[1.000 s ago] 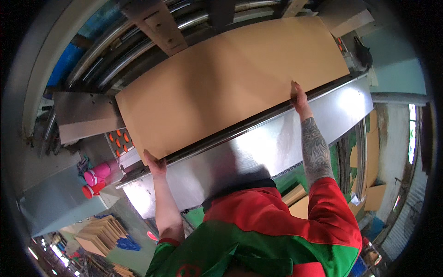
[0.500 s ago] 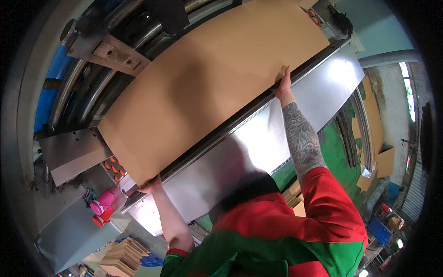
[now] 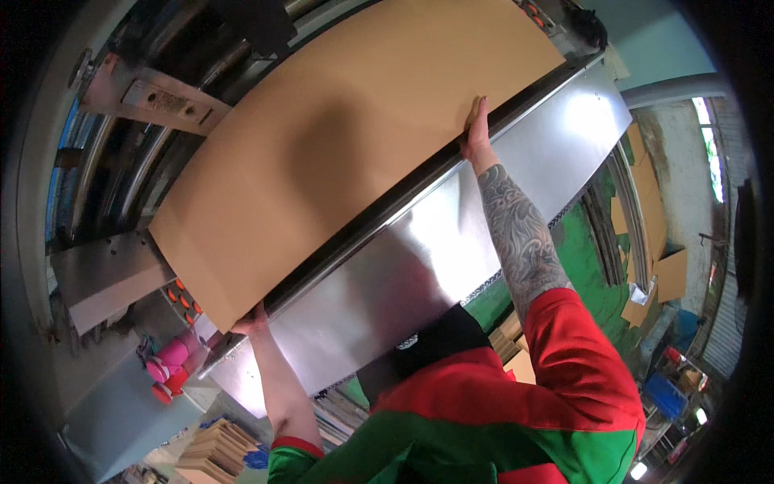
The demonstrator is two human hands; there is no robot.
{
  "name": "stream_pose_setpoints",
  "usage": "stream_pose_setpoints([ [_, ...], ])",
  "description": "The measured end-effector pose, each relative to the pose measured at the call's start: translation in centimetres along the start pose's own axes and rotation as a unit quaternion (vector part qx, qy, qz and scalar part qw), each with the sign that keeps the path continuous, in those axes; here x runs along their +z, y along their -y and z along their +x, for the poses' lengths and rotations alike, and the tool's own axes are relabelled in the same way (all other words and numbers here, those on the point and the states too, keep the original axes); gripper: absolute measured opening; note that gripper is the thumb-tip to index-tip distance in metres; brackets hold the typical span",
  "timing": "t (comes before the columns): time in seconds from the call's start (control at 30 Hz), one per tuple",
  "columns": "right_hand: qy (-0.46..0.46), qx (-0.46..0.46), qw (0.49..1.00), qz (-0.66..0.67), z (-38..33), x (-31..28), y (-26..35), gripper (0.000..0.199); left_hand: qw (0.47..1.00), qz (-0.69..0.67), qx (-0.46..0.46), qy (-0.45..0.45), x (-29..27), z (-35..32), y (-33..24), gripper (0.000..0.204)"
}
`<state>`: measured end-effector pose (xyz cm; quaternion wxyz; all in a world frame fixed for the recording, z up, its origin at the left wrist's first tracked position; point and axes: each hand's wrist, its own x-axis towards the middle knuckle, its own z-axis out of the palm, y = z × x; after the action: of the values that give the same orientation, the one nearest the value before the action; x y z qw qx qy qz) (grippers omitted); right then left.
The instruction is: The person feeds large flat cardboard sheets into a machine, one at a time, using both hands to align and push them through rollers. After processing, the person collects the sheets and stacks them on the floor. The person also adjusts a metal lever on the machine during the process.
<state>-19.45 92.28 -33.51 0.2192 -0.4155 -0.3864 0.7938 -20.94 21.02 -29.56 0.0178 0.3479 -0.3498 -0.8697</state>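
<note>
A large brown cardboard sheet (image 3: 347, 145) lies slantwise across the machine, its near long edge along a dark metal bar (image 3: 363, 222). At the sheet's near left corner is my left hand (image 3: 251, 320), its fingers closed at the edge and partly hidden. Farther right along the same edge, my right hand (image 3: 477, 133) reaches over the bar. Its fingers are stretched out and touch the cardboard. Below the bar, a shiny sheet-metal plate (image 3: 532, 169) slopes toward me.
Metal rollers (image 3: 101, 173) and a bolted bracket (image 3: 157, 98) are at the upper left. Orange rollers (image 3: 182, 300) and pink handles (image 3: 169, 359) sit beside the left corner. Stacked cardboard (image 3: 214, 453) stands lower left; cardboard pieces (image 3: 669, 274) lie at the right over green floor.
The sheet, bar and both hands appear slightly farther left in view, along with the surroundings. My right hand stands a little higher in the picture. Both hands stay at the sheet's near edge.
</note>
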Motion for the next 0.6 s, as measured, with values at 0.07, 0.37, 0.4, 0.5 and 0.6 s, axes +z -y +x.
stream_pose_setpoints([
  [0.07,0.044,0.009,0.999,0.013,-0.8,0.4,0.7,0.097,1.000,-0.002,0.010,-0.028,-0.1,-0.2,-0.2,0.093],
  [0.37,0.041,-0.013,0.998,-0.037,-2.6,0.3,1.1,0.090,0.999,0.016,-0.001,0.030,0.0,-0.8,-0.3,0.088],
  [0.4,0.021,0.012,0.999,-0.022,-2.2,0.4,0.9,0.086,0.999,0.008,-0.007,0.048,0.2,-1.2,-0.1,0.089],
  [0.5,-0.006,-0.004,1.000,-0.024,-1.7,0.3,0.3,0.079,1.000,0.009,-0.002,0.020,1.0,-2.6,0.2,0.090],
  [0.6,0.057,0.027,0.998,-0.031,-1.7,-0.1,0.3,0.074,0.999,-0.008,-0.050,-0.003,1.4,-3.3,-0.1,0.095],
])
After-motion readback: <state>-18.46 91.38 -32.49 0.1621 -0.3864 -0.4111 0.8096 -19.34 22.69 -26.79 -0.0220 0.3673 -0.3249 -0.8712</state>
